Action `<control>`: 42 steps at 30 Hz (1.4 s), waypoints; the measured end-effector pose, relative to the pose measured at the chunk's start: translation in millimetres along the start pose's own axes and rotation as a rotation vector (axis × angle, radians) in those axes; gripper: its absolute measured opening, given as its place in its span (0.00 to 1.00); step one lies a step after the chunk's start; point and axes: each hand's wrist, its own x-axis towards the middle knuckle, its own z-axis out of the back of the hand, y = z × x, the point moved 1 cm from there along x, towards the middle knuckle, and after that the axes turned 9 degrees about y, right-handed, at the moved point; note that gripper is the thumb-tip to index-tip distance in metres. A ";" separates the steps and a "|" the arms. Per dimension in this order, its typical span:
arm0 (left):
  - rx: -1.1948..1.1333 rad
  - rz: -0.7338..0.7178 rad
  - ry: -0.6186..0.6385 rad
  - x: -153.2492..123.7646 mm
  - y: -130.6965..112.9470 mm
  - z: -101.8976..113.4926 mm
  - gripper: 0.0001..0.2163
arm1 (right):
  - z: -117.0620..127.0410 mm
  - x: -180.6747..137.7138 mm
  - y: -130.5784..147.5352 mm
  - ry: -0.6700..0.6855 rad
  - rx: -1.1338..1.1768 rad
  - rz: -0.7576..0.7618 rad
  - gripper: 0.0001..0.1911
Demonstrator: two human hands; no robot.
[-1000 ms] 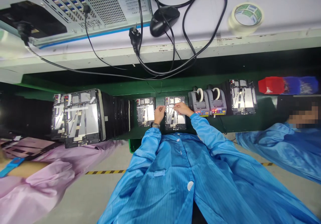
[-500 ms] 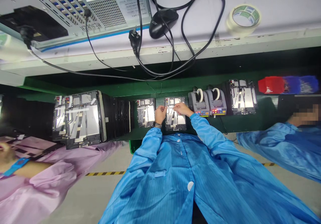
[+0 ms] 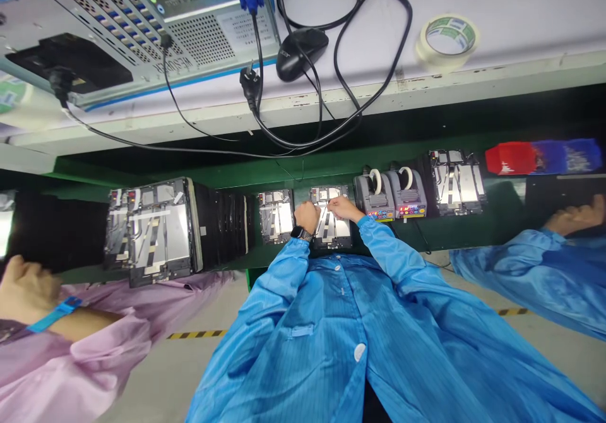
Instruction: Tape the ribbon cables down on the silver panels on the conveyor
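My left hand (image 3: 307, 216), with a dark watch at its wrist, is closed over the left edge of a flat electronic panel (image 3: 331, 237) that has silver plates and dark strips. Its fingertips are hidden under the knuckles. From the right, my right hand (image 3: 344, 209) reaches over the same panel, thumb and fingers pinched together; whatever sits between them is too small to make out. The two hands are close together but apart. A second similar panel (image 3: 276, 216) lies just left of my left hand.
Two grey tape dispensers (image 3: 375, 197) stand right of my hands, with another panel (image 3: 457, 183) beyond them. Stacked panels (image 3: 161, 233) are at left. Co-workers' hands show at the far left (image 3: 28, 290) and far right (image 3: 575, 216). A shelf edge (image 3: 303, 104) with cables runs above.
My left hand has turned knuckles-up and moved slightly right, showing the watch face. My right hand stays nearly in place. The left co-worker's hand has risen, and the panel under it is out of sight.
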 end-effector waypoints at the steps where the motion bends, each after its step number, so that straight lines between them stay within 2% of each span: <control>1: 0.004 -0.002 -0.005 0.6 -0.2 0.1 0.14 | -0.1 0.1 0.3 -0.009 -0.010 -0.018 0.09; 11: 0.054 0.027 0.068 7.0 0.4 9.1 0.14 | -5.7 -10.5 11.2 -0.089 -0.005 -0.169 0.10; 16: 0.064 0.018 0.074 3.2 -1.1 9.9 0.14 | -3.5 -16.4 12.4 -0.145 -0.010 -0.169 0.14; 29: 0.009 0.005 0.046 -3.5 0.1 7.9 0.14 | -2.9 -28.1 11.7 -0.305 -0.393 -0.191 0.13; 42: -0.028 0.015 0.031 -6.1 1.6 6.0 0.14 | -5.1 -26.7 19.2 -0.312 -0.517 -0.231 0.12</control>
